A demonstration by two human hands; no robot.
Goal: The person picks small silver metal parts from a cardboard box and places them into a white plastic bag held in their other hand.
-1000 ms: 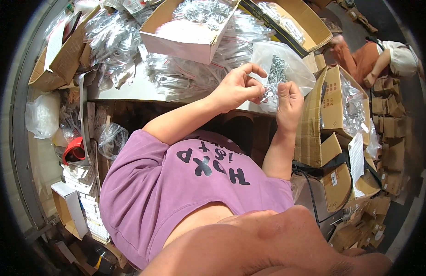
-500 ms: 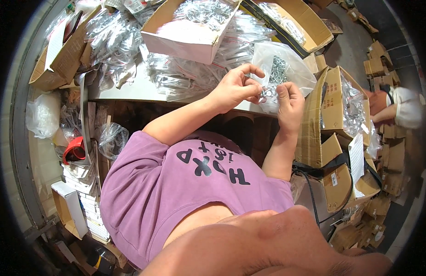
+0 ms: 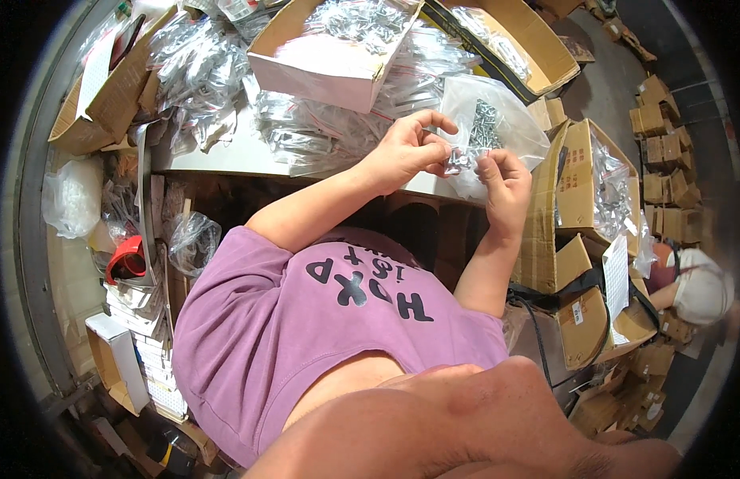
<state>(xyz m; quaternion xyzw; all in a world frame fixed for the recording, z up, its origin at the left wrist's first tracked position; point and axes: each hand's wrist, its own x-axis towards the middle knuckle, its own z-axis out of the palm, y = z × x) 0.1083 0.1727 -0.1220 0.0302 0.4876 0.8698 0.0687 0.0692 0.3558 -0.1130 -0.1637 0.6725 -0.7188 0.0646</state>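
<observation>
Between my two hands is a small clear plastic bag (image 3: 461,162) with shiny metal pieces in it, too small to name. My left hand (image 3: 411,153) pinches its left side with thumb and forefinger, the other fingers curled. At its right edge, my right hand (image 3: 507,190) is closed with thumb against fingers. Just beyond them lies a larger translucent plastic bag (image 3: 518,132) on the table, and a heap of silvery screws (image 3: 486,121) shows inside it. The fingertips partly hide the small bag.
A white box (image 3: 314,81) of metal parts sits on piled clear packets (image 3: 298,132). Behind stands another open carton (image 3: 546,60). At my right is a cardboard box (image 3: 573,172) with bagged parts. A person in a white cap (image 3: 701,287) is at the far right.
My right hand has shifted slightly down and right, its fingers now curled more tightly at the small bag's edge. The left hand barely moved. The person at the right moved downward in view.
</observation>
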